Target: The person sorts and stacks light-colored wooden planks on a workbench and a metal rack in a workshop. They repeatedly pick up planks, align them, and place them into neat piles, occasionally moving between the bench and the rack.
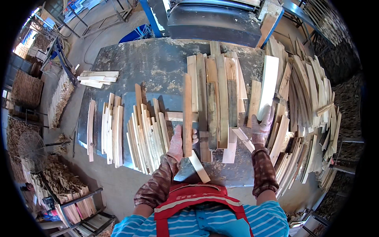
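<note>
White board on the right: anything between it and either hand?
Right hand: nothing visible; its glove meets the near end of the white board. Left hand, holding a brown plank: yes, a row of boards lies in between on the dark table.

Machine [215,28]: blue-framed, beyond the table's [130,59] far edge
Tub [130,35]: blue, near the machine
Fan [32,147]: round, off the left edge (stacked wood [63,173] near it)
</note>
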`<state>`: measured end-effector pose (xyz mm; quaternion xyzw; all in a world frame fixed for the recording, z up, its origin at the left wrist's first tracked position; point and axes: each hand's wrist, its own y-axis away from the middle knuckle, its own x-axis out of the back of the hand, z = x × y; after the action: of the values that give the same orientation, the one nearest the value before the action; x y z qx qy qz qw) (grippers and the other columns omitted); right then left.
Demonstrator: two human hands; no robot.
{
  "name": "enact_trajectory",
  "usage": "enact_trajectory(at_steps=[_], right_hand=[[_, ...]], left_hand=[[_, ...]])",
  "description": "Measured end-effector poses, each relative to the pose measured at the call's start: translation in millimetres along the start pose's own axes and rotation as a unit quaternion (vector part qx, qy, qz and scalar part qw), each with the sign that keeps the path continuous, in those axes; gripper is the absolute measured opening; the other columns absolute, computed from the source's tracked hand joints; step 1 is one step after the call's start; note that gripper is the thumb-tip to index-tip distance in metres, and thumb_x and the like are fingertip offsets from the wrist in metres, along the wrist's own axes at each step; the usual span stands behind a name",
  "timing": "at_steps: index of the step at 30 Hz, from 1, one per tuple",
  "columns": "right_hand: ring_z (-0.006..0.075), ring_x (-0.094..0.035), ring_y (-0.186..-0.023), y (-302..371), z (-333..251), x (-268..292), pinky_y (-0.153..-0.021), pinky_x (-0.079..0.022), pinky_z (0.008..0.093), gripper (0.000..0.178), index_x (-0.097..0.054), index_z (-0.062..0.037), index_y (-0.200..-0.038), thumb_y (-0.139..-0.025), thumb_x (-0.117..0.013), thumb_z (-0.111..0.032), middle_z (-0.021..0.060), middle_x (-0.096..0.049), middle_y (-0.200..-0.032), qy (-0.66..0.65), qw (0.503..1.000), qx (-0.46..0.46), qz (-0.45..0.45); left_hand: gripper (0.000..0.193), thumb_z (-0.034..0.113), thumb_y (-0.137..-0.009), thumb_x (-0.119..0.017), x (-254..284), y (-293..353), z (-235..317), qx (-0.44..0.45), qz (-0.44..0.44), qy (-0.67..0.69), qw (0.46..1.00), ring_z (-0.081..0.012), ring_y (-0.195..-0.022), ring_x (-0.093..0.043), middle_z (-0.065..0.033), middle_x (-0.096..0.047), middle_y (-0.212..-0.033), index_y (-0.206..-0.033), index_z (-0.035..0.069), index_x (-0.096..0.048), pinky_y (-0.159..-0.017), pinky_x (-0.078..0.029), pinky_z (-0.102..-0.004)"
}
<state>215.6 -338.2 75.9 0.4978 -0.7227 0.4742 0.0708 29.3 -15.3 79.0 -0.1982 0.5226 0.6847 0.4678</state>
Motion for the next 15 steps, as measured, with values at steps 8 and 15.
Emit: enact_trajectory(at_steps=[8,15], right_hand=[[0.0317,-0.057,-0.128,66.7,-158.3,-43.5,-0.108,-0.049,0.0430,0.082,-0.048,-0.0012,-0.147,-0.076,-0.086,-0.019,0.0178,-0.056,-0.143,-0.141,0.985,0.008,-0.104],[0.0442,-0.053,-0.126,141.7,-259.1,-70.0,-0.104,-0.045,0.0504,0.053,-0.060,-0.0066,-0.132,-0.089,-0.068,-0.036,0.0248,-0.054,-0.140,-0.223,0.930,-0.031,-0.289]], left_hand=[[0.062,0.038,-0.100,-0.061,38.4,-25.2,-6.0,0.103,0.050,-0.299,0.947,-0.0233,-0.132,-0.050,-0.0096,-0.052,-0.148,-0.151,0.005,-0.045,-0.113,-0.036,-0.0396],[0.040,0.024,-0.092,-0.071,52.3,-20.6,75.7,-0.017,0.048,-0.215,0.975,-0.0222,-0.106,-0.067,-0.0078,-0.070,-0.116,-0.125,0.002,-0.064,-0.094,-0.056,-0.0377]])
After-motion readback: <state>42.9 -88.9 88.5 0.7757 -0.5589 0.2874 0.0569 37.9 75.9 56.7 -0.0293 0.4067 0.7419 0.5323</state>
